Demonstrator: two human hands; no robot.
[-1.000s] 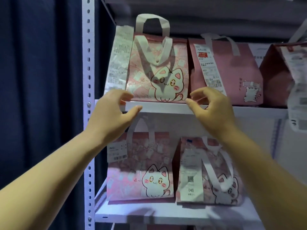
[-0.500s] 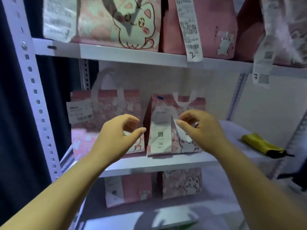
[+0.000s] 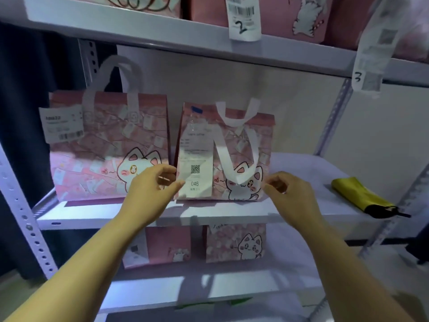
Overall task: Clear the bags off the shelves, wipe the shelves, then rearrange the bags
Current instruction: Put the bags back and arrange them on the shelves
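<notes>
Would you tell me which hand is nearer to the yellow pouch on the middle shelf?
Right. The right hand is left of the yellow pouch; the left hand lies farther left.

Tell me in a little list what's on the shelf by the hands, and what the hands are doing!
Middle shelf: two pink cat bags side by side
Left bag: barcode label top left
Right bag: receipt marked 046
Left hand: at the right bag's left edge
Right hand: at the right bag's right edge
Grip: cannot tell
Yellow pouch: lying at the shelf's right end
</notes>
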